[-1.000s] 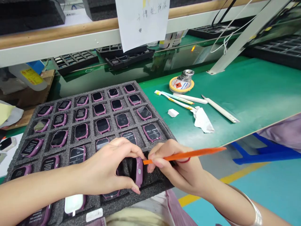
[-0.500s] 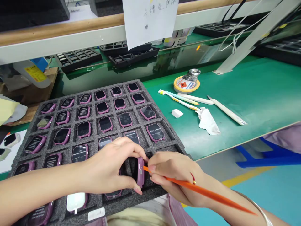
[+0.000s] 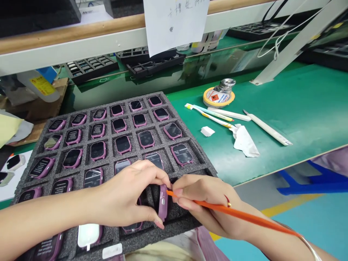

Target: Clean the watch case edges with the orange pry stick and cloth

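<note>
My left hand grips a purple smartwatch case on edge between thumb and fingers, over the near right part of a dark foam tray. In my right hand is a thin orange stick, pinched close to its tip. That tip touches, or nearly touches, the upper side of the case, near a small side button; exact contact is hard to tell. Around the hands, more purple smartwatches lie in the tray's compartments, some with lines of text on their screens. One near watch shows a white face.
On the green bench lie a toothbrush, a white-handled blade, crumpled tissue and a small white block. A metal bottle stands by a yellow tape roll. A shelf beam crosses overhead.
The view has shifted slightly, so the bench items sit a little farther right. The orange stick's rear end has swung upward, and its tip has moved slightly up along the watch case.
</note>
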`<state>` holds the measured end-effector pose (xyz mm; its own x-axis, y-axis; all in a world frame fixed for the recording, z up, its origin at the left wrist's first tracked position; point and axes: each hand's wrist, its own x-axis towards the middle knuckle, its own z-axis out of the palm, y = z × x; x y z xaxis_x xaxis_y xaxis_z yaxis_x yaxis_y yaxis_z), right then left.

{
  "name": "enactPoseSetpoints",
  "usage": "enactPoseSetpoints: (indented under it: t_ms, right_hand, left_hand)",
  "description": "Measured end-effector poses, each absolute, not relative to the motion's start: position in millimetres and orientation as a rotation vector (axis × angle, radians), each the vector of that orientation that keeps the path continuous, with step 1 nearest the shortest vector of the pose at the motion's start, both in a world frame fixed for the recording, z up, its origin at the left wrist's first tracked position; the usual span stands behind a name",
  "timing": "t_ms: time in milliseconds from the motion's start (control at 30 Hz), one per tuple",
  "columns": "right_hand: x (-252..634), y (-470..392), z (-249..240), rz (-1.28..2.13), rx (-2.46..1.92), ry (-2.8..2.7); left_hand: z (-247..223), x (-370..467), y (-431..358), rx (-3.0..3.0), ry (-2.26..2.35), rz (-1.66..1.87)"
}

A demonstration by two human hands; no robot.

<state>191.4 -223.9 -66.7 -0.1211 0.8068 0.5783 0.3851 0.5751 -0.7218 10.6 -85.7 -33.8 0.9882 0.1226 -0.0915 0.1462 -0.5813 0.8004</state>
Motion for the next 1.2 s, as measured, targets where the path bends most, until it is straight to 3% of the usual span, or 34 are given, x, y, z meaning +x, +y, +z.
enactPoseSetpoints:
  t_ms: [1200]
  right_hand:
    - [189.8,-228.3,-69.7,0.563,-1.094,-1.664]
  left_hand:
    - [-31.7,11.4,-83.1,2.236,0.134,-0.003]
